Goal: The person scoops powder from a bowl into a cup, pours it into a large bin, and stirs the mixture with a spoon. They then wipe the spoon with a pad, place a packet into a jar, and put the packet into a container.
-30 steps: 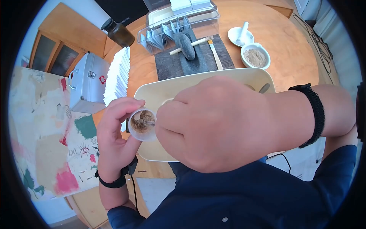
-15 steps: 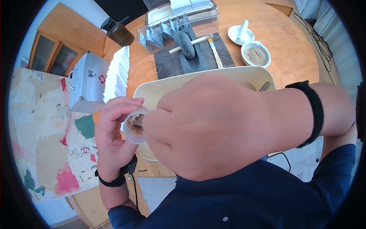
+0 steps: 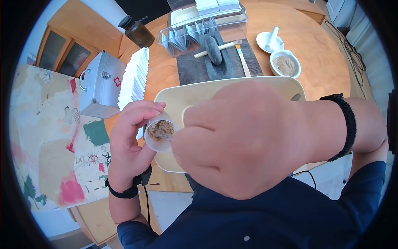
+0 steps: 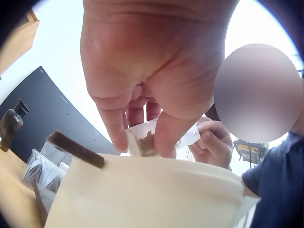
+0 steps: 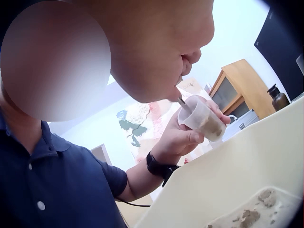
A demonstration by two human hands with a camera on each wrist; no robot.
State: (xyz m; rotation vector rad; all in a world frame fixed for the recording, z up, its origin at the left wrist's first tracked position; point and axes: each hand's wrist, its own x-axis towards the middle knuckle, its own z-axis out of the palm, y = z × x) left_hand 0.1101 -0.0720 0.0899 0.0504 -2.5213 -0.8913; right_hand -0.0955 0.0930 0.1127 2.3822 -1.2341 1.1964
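- Left hand (image 3: pixel 125 139) grips a translucent, round-mouthed plastic cup (image 5: pixel 203 118), crumbly brown matter (image 3: pixel 161 130) clinging inside!
- Right hand (image 3: pixel 244 137) pinches a slim metal tool (image 5: pixel 182 101), end in the cup.
- Cup's above the smooth cream tray's (image 4: pixel 142 194) edge.
- Wooden table (image 3: pixel 321 45) beneath, brown glass bottle (image 3: pixel 139 35) beyond.

The left hand (image 3: pixel 132 143) holds a translucent cup (image 3: pixel 153 145) by its sides, tilted so that brown, clumpy matter (image 3: pixel 161 130) shows inside. The right hand (image 3: pixel 240 137) is at the cup's mouth, back turned up — its fingertips are hidden. Beneath both lies a cream tray (image 3: pixel 176 97). Beyond it, a grey stone (image 3: pixel 213 52) sits on a dark board (image 3: pixel 188 71), a pale stick (image 3: pixel 201 54) crossing it, with a flat brush (image 3: pixel 244 64) alongside. To the right, a white bowl (image 3: pixel 298 71) of powder stands near a dish (image 3: pixel 263 43) bearing a pestle (image 3: pixel 272 37) — to the left, a silver case (image 3: pixel 97 89) stands beside folded white paper (image 3: pixel 134 79).
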